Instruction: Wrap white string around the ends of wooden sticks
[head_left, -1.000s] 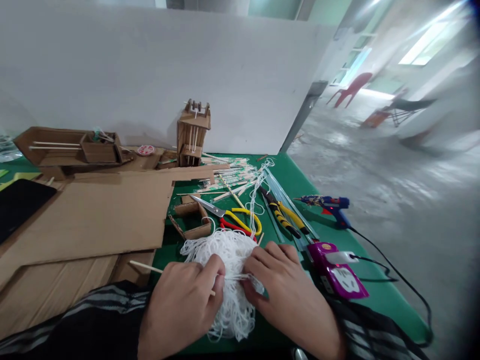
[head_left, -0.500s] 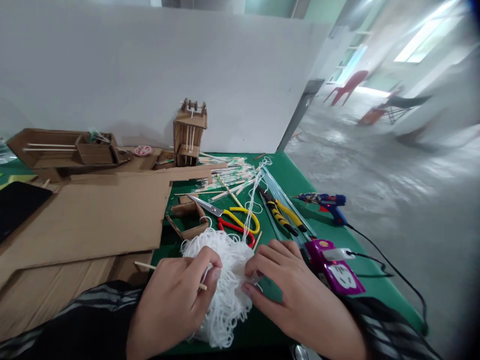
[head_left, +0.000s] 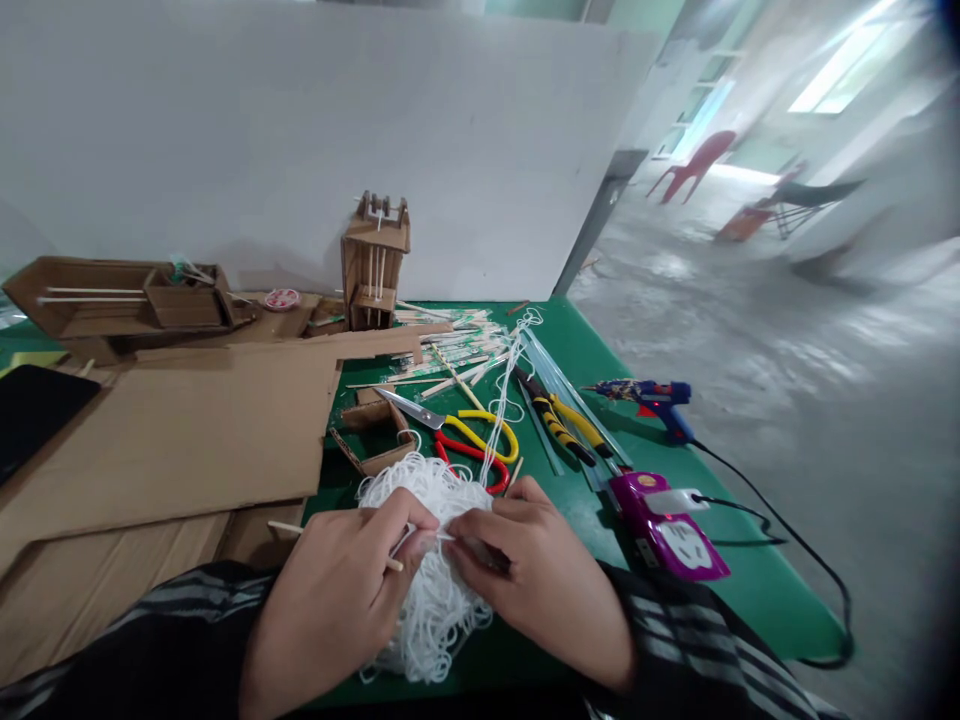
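Note:
A loose heap of white string (head_left: 439, 635) lies at the table's front, beneath both hands. My left hand (head_left: 334, 575) is closed around a thin wooden stick (head_left: 285, 527), whose ends stick out on either side. Its thumb and forefinger also pinch a strand of the string. Close beside it, my right hand (head_left: 536, 575) pinches the same strand, with a short white bit showing between the fingertips. Just beyond the heap rest scissors (head_left: 512, 432) with yellow and red handles. A small open cardboard frame (head_left: 375, 462) sits left of them.
Pliers (head_left: 556, 422), a glue gun (head_left: 664, 397) and a purple power socket (head_left: 641, 500) with cords lie to the right. Several wooden sticks (head_left: 469, 352) are scattered behind. Cardboard sheets (head_left: 225, 430) cover the left side; a cardboard tower (head_left: 377, 250) stands near the white wall.
My right hand has moved left, from the heap's right edge to beside my left fingertips. My left hand keeps its grip on the stick. The view has shifted slightly.

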